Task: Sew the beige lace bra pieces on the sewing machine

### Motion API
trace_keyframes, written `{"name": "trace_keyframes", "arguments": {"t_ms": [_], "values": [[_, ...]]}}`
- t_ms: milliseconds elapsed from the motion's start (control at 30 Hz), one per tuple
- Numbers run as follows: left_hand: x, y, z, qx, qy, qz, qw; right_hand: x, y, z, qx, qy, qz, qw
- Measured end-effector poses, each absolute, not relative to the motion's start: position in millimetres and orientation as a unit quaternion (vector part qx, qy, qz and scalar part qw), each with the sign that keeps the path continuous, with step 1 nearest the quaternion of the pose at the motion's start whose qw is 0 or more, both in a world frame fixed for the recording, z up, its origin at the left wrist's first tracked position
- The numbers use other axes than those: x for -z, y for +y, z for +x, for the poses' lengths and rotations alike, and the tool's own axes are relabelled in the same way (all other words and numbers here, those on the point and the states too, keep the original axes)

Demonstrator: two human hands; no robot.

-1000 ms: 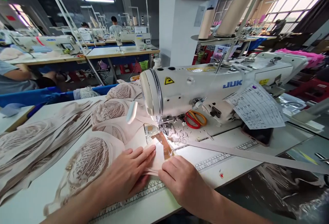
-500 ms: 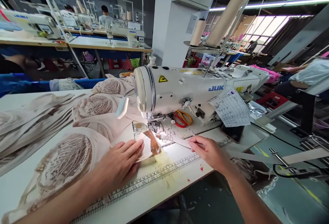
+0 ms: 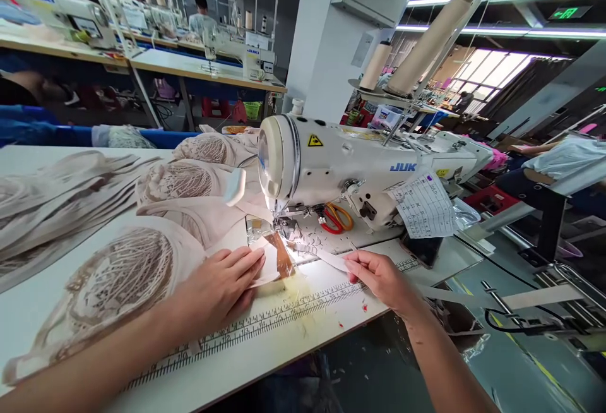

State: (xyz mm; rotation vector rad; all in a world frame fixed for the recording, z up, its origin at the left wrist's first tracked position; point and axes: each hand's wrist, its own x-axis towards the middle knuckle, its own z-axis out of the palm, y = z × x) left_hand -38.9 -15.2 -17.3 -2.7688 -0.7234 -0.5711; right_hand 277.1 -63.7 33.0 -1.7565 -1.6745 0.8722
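Note:
My left hand [image 3: 222, 283] lies flat, fingers spread, on a beige lace bra piece [image 3: 142, 274] just left of the needle of the white sewing machine [image 3: 331, 163]. My right hand [image 3: 379, 274] pinches a pale elastic strap [image 3: 326, 258] that runs from the presser foot [image 3: 286, 230] toward the right, off the table edge. A brown guide strip [image 3: 284, 263] lies between the hands under the lamp light.
Several more lace bra cups [image 3: 184, 179] are piled at the left. Orange-handled scissors [image 3: 336, 217] lie behind the needle, a paper ticket [image 3: 423, 204] hangs on the machine. A ruler tape [image 3: 265, 324] runs along the table's front. Another person [image 3: 558, 160] sits at right.
My right hand left the fabric beside the left hand, moved right and took hold of the elastic strap. The view swung to the right. The left hand stayed on the fabric.

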Motion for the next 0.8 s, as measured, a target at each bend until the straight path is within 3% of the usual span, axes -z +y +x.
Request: {"name": "trace_keyframes", "arguments": {"t_ms": [167,400,533,600,667,800], "values": [[16,-16,-38,0.182,-0.248,-0.945,0.112,-27,-67,279,-0.277,-0.657,-0.654,0.253],[19,-14,-37,0.213,-0.244,-0.940,0.109,-2,-78,285,0.233,-0.772,-0.549,0.220],[9,-18,-38,0.238,-0.245,-0.938,0.061,5,-77,290,0.296,-0.762,-0.535,0.212],[-1,-26,-31,0.243,-0.247,-0.938,-0.018,7,-76,291,0.301,-0.765,-0.528,0.213],[-9,-37,-13,0.235,-0.264,-0.921,-0.161,9,-76,291,0.311,-0.766,-0.516,0.225],[-12,-53,52,0.132,-0.314,-0.706,-0.621,10,-79,289,0.317,-0.770,-0.485,0.266]]}}
